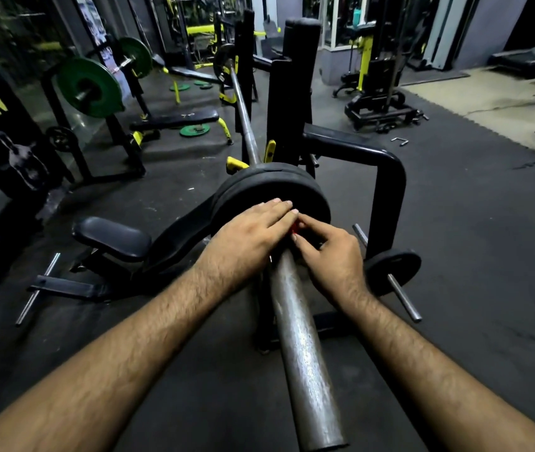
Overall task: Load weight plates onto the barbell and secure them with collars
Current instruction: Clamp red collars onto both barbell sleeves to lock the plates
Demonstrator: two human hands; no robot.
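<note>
Barbell sleeve [305, 353]: a thick, bare steel tube running from the bottom edge toward the plates; rigid, smooth, likely slick, with pitted shine.
Left hand [246, 236]: laid flat over the sleeve, fingers stretched and together, tips touching the outer plate face.
Right hand [331, 256]: fingers curled, pinching something small at the sleeve.
Collar [294, 228]: only a red sliver shows between the hands; probably light and springy, best gripped by its handles. Type and whether it is seated cannot be told.
Weight plates [272, 190]: black discs stacked on the sleeve just beyond the hands; heavy, stiff, best held by the rim. Exact count unclear.
Far end of bar [223, 62]: dim, with one plate just made out.
</note>
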